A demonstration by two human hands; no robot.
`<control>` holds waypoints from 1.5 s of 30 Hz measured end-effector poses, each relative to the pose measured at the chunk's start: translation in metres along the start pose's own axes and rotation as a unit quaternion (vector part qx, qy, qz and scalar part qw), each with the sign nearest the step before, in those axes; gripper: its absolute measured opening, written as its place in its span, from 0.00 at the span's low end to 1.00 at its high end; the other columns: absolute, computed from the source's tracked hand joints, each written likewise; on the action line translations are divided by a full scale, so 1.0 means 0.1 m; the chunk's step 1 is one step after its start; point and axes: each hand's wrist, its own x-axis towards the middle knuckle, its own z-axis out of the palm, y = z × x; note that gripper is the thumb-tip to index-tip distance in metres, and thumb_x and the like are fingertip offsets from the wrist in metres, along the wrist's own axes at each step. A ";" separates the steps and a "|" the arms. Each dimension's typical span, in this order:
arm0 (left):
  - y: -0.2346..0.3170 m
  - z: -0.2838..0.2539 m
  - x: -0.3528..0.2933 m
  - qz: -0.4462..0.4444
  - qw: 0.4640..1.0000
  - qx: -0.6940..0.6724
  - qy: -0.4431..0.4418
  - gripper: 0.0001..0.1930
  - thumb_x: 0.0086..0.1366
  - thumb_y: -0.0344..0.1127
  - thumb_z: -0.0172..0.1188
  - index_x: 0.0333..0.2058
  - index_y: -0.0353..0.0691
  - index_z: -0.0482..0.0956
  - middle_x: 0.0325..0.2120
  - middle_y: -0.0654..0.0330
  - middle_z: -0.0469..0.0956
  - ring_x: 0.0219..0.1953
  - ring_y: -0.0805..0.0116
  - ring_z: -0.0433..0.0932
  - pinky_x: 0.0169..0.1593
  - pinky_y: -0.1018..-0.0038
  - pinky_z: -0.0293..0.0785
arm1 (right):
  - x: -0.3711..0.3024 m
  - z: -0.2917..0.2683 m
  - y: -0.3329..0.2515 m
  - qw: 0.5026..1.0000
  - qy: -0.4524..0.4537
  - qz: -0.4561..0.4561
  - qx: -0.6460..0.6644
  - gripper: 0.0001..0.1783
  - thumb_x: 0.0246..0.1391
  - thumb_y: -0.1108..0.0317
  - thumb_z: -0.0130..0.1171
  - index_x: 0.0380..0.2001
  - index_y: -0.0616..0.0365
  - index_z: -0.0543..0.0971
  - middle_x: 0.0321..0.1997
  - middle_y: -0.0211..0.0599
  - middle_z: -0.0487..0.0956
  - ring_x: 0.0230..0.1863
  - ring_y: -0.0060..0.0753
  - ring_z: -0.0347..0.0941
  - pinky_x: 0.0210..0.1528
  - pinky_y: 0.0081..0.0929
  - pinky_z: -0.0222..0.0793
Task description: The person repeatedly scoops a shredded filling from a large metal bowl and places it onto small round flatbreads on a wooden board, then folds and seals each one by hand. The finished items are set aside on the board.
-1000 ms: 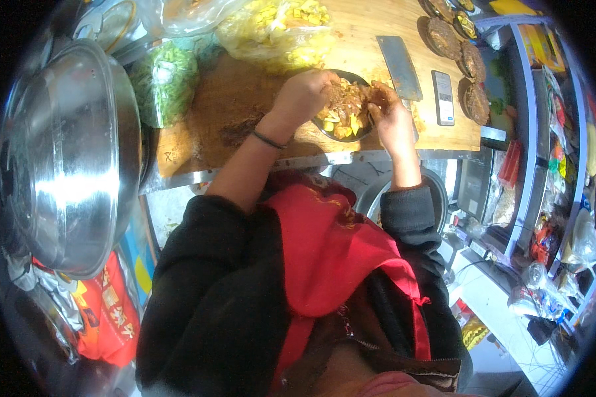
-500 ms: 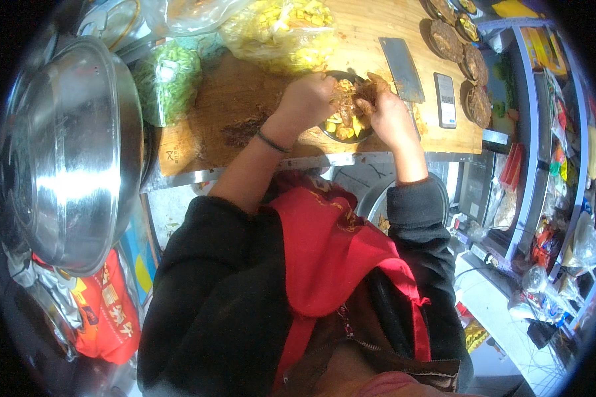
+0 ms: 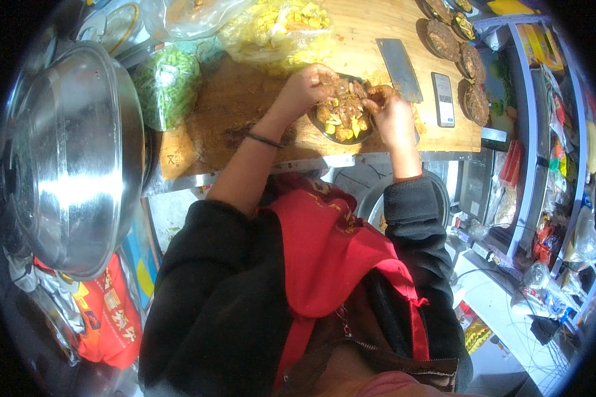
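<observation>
A dark round bowl point(image 3: 346, 141) sits at the near edge of the wooden board point(image 3: 235, 112). It is heaped with brown, meat-like pieces point(image 3: 346, 114) and yellow chunks point(image 3: 338, 130). Over its far left rim, my left hand point(image 3: 311, 86) pinches brown meat-like food with curled fingers. My right hand point(image 3: 392, 114) is at the right rim, its thumb and fingers closed on the same brown food. Whether they grip one piece or two I cannot tell. Just beyond my right hand lies a cleaver with a dark, flat blade point(image 3: 398, 68).
Bags of yellow chunks point(image 3: 281, 36) and green chopped vegetable point(image 3: 169, 86) stand at the far left. A phone point(image 3: 444, 99) lies right of the blade, beside several filled round bowls point(image 3: 475, 104). A large metal basin point(image 3: 79, 165) fills the left side; shelves point(image 3: 520, 132) line the right.
The brown clump by my right hand has been lowered or spread over the bowl. My left hand has shifted slightly up and left, and more of the bowl's contents shows.
</observation>
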 end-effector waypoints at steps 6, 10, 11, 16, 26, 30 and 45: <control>0.04 -0.06 -0.07 -0.069 0.987 -0.142 -0.008 0.18 0.57 0.29 0.57 0.47 0.34 0.70 0.37 0.61 0.75 0.38 0.73 0.74 0.40 0.77 0.75 | 0.10 0.18 0.05 1.000 -0.025 -0.003 -0.011 0.13 0.46 0.62 0.61 0.34 0.57 0.78 0.30 0.48 0.78 0.33 0.48 0.75 0.34 0.35 0.70; -0.01 -0.09 -0.06 -0.078 0.996 -0.046 -0.004 0.16 0.58 0.30 0.57 0.45 0.33 0.72 0.36 0.60 0.75 0.35 0.73 0.75 0.41 0.76 0.75 | 0.18 0.28 0.04 0.998 0.003 -0.028 0.047 0.13 0.47 0.62 0.59 0.32 0.59 0.78 0.29 0.51 0.77 0.35 0.50 0.74 0.38 0.39 0.69; -0.03 -0.12 -0.05 -0.075 0.997 -0.026 -0.015 0.16 0.59 0.30 0.56 0.45 0.33 0.72 0.35 0.60 0.75 0.35 0.73 0.75 0.41 0.76 0.75 | 0.20 0.30 0.03 0.997 0.016 -0.041 0.065 0.12 0.47 0.62 0.58 0.32 0.60 0.78 0.29 0.53 0.76 0.36 0.51 0.73 0.40 0.40 0.69; -0.05 -0.12 -0.02 -0.076 0.996 -0.048 0.005 0.17 0.60 0.32 0.54 0.47 0.32 0.71 0.37 0.57 0.76 0.36 0.71 0.76 0.40 0.75 0.76 | 0.21 0.21 -0.06 0.996 -0.053 -0.069 -0.025 0.11 0.50 0.66 0.55 0.37 0.58 0.78 0.33 0.52 0.76 0.37 0.51 0.73 0.39 0.39 0.69; 0.19 -0.14 -0.13 -0.091 0.995 0.038 0.015 0.15 0.56 0.37 0.59 0.39 0.33 0.76 0.35 0.59 0.77 0.36 0.70 0.76 0.37 0.75 0.75 | -0.05 -0.10 -0.09 0.977 0.003 0.082 0.195 0.15 0.46 0.66 0.62 0.38 0.59 0.77 0.31 0.41 0.79 0.34 0.34 0.77 0.37 0.26 0.71; 0.08 -0.17 -0.16 -0.040 0.951 0.307 0.007 0.12 0.52 0.38 0.65 0.32 0.38 0.77 0.30 0.59 0.78 0.36 0.69 0.76 0.38 0.74 0.72 | -0.27 -0.04 -0.11 0.984 -0.104 0.051 0.136 0.22 0.39 0.60 0.68 0.37 0.59 0.75 0.30 0.44 0.79 0.33 0.37 0.77 0.36 0.28 0.71; 0.03 0.03 -0.13 0.140 0.869 0.471 0.050 0.10 0.52 0.35 0.59 0.35 0.44 0.78 0.30 0.54 0.76 0.35 0.54 0.75 0.37 0.66 0.73 | -0.09 0.33 -0.37 0.842 -0.088 0.153 0.509 0.06 0.55 0.75 0.52 0.34 0.66 0.76 0.23 0.29 0.76 0.21 0.15 0.67 0.24 0.14 0.64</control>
